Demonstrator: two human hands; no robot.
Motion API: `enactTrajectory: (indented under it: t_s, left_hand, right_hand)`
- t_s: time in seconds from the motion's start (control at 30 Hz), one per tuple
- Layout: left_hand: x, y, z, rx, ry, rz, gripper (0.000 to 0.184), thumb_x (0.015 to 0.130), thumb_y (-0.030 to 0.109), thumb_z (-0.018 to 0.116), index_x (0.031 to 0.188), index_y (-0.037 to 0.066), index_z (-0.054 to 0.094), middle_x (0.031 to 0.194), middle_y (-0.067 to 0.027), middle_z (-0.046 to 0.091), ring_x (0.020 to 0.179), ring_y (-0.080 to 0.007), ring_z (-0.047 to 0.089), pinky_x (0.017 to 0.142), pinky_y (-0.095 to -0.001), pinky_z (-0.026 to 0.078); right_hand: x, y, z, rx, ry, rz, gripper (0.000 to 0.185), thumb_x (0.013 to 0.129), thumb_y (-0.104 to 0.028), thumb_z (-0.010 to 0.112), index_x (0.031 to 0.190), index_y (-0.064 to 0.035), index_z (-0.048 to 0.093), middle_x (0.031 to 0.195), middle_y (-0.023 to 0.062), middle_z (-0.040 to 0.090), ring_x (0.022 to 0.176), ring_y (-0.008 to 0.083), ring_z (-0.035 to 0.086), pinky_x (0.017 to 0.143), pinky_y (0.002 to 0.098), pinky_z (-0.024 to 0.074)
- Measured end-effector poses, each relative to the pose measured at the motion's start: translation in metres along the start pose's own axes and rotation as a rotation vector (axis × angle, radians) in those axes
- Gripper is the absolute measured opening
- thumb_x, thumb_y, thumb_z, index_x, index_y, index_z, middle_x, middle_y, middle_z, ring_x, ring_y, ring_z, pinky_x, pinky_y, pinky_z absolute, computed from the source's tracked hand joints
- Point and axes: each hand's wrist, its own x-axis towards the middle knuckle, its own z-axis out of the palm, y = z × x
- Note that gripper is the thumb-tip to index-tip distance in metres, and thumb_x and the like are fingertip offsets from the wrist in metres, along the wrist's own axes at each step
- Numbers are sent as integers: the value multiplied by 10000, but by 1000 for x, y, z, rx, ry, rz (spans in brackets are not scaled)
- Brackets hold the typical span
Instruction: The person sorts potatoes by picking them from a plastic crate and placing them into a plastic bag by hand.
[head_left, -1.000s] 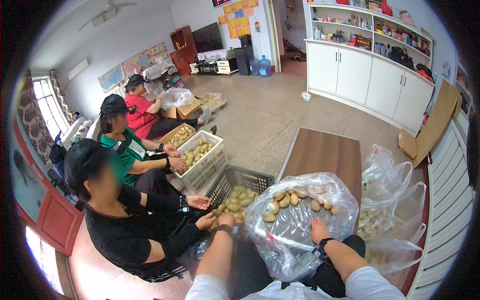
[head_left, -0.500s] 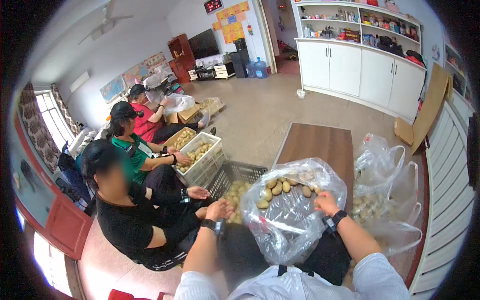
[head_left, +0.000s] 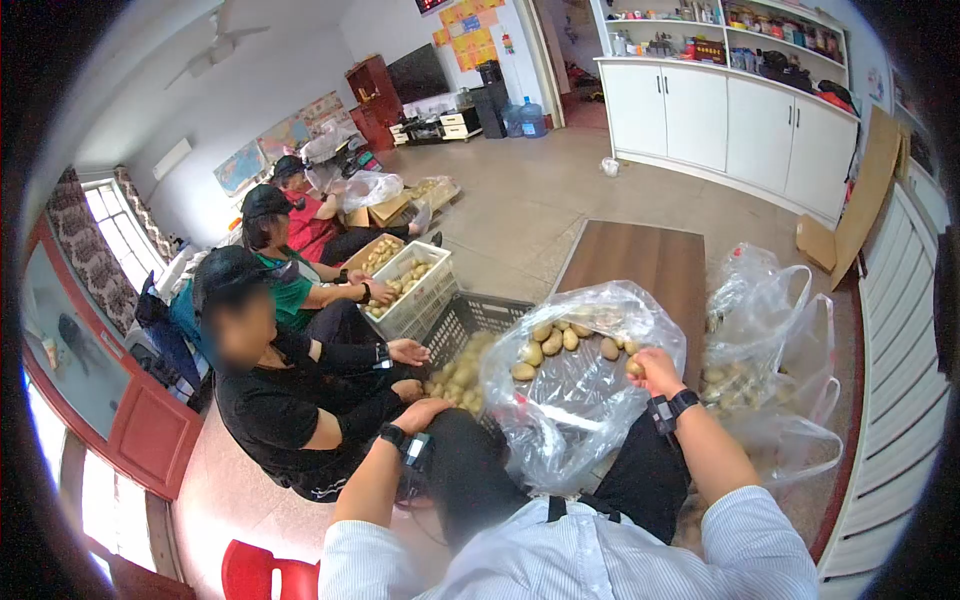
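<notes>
A clear plastic bag (head_left: 585,405) lies wide open in front of me, with several potatoes (head_left: 552,343) along its far inner side. At the bag's right side my right hand (head_left: 660,374) is closed around a potato (head_left: 635,368). My left hand (head_left: 422,412) rests on my left knee, holding nothing, its fingers laid out flat. Just beyond that hand stands a dark grey slatted crate (head_left: 488,312) holding many potatoes, partly hidden by my knee and the bag.
A brown wooden table (head_left: 640,262) stands behind the bag. Several plastic bags (head_left: 765,370) with potatoes lie on the right. A co-worker in black (head_left: 285,405) sits on my left; two more sit beyond, near a white crate (head_left: 415,300). A red stool (head_left: 262,572) is behind left.
My left hand has come down from beside the grey crate onto my knee. My right hand has closed on a potato at the bag's right side. The whole view has shifted slightly.
</notes>
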Motion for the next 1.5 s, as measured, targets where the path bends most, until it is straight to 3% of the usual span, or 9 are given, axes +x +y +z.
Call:
enactTrajectory:
  t_s: [0.37,0.7,0.83,0.93,1.0,1.23,1.3,1.33,1.5]
  left_hand:
    - [68,14,47,41,-10,-210,436,933,398,431,1147,66,617,1231,-135,589,1146,-266,538,985,-329,378]
    - [104,-30,95,-66,111,12,409,896,390,450,991,58,668,1025,-172,647,952,-311,604,838,-396,458]
    - [92,-13,88,-260,187,-216,479,829,460,515,839,6,667,830,-185,665,798,-299,633,743,-420,477]
    - [102,-53,109,-167,321,-36,481,837,441,508,819,-20,647,842,-192,663,781,-315,621,737,-433,471]
    - [98,-60,105,-89,59,-78,289,880,183,456,1127,176,605,1073,-161,605,989,-332,587,865,-388,469]
    - [72,-43,79,55,51,-4,292,900,188,453,1154,157,594,1060,-158,615,1012,-333,577,867,-396,466]
    - [75,-66,98,-35,180,140,297,916,246,460,1129,103,610,1090,-151,622,1006,-319,579,846,-386,465]
    - [57,-29,64,-261,96,-132,355,921,334,466,1060,60,644,1069,-138,642,975,-294,592,826,-373,458]
    - [56,-42,73,-596,83,-165,242,902,217,460,991,62,624,950,-134,630,914,-294,593,785,-387,453]
  right_hand:
    - [-7,-1,32,10,-15,-78,166,879,-146,567,1003,-46,521,844,114,603,618,206,620,472,284,483]
    - [16,20,70,-72,37,-56,458,833,-117,630,1238,-36,432,907,126,614,668,212,629,519,297,498]
    - [19,27,92,-120,51,-29,544,797,-127,669,1260,-42,398,833,80,584,665,171,606,508,267,485]
    - [34,31,101,-134,-11,8,524,812,-76,624,1271,-26,378,832,96,578,640,186,587,498,281,462]
    - [40,32,107,-164,-37,22,525,814,-76,618,1279,-43,375,838,96,580,638,191,584,496,284,453]
    - [61,43,127,-147,-9,31,590,802,-8,591,1329,13,326,823,133,584,631,194,579,494,291,459]
    - [73,51,125,-135,-68,-5,609,797,1,587,1341,11,314,797,139,591,624,196,576,490,291,448]
    - [82,56,118,-133,-88,-18,613,794,5,587,1343,11,314,781,141,594,620,198,575,491,291,443]
    - [75,46,136,-177,-35,26,539,800,36,579,1303,-30,396,876,130,604,691,203,595,583,313,509]
